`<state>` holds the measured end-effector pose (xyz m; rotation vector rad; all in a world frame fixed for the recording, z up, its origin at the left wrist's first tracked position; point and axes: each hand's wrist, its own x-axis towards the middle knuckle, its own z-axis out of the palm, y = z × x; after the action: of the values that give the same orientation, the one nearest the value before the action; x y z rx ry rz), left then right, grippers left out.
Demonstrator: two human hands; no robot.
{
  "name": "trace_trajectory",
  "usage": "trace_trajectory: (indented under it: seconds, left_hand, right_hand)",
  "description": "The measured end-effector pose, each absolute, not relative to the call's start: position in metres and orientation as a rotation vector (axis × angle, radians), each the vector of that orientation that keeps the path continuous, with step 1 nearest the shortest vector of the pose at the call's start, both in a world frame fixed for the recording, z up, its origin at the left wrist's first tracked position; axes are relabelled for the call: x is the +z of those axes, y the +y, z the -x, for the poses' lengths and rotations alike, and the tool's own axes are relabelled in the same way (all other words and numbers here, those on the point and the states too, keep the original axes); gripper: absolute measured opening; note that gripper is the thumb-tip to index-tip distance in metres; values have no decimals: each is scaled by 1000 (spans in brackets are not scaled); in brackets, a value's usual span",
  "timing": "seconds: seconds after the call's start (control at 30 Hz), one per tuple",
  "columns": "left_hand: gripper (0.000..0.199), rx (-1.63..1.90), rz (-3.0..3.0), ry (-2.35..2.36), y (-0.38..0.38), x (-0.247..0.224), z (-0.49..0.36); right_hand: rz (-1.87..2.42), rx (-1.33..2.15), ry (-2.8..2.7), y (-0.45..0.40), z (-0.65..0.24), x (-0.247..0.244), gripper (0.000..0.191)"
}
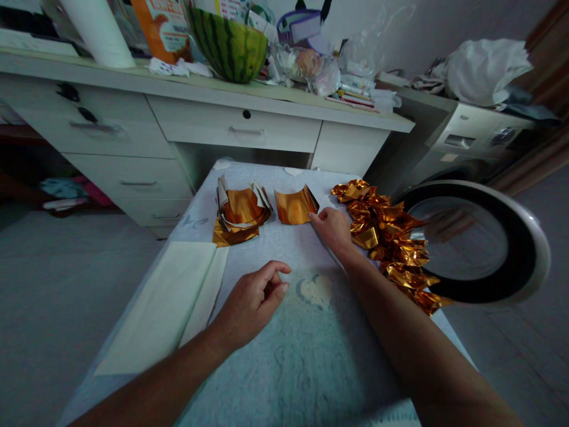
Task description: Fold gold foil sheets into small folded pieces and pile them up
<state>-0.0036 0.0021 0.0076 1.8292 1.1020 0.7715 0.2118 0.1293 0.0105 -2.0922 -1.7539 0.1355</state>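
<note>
Closest of all, left hand (253,302) low over the blue-white tabletop (284,367), fingers curled in, thumb and pointing finger a bit apart, with nothing held. Farther up, right hand (333,230) with fingers bent, tips touching the near right corner of the small gold sheets (293,206); too small to tell if pinching or just touching. Between the hands and a bit nearer, a pale heart (315,290) on the tabletop.

To the left of the small gold sheets, and apart from them, a curved bundle of gold and white papers (242,207). To the right of the right hand, a long, messy heap of shiny gold pieces (386,228). Near the left edge, a big pale sheet (162,305), lying flat.

Past the far end, white drawers (240,129) under a desk (284,98) with half a watermelon (233,47), a white roll (98,35) and an orange bag (162,29). On the right, a washing machine (471,133), round door (462,237) wide open.
</note>
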Motion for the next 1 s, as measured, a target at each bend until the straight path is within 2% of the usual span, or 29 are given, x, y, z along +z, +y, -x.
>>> trace_trajectory:
  seconds: [0.33, 0.73, 0.8, 0.87, 0.93, 1.0]
  left_hand:
    - [20, 789, -1853, 1091, 3, 7, 3]
    - [19, 775, -1876, 1112, 5, 8, 5]
    - [19, 774, -1876, 1125, 5, 9, 7]
    - [20, 795, -1861, 1157, 6, 10, 8]
    - [21, 852, -1825, 1215, 7, 10, 9]
    - [27, 928, -1777, 1302, 9, 8, 10]
  right_hand:
    - [2163, 52, -1757, 135, -206, 8, 30]
    - [2057, 151, -1699, 121, -219, 10, 21]
    - [1984, 207, -1639, 113, -225, 11, 22]
    - [1881, 295, -1588, 104, -233, 13, 16]
    - [1769, 457, -1564, 94, -243, 14, 11]
    - [1644, 645, -1495, 84, -251, 16, 15]
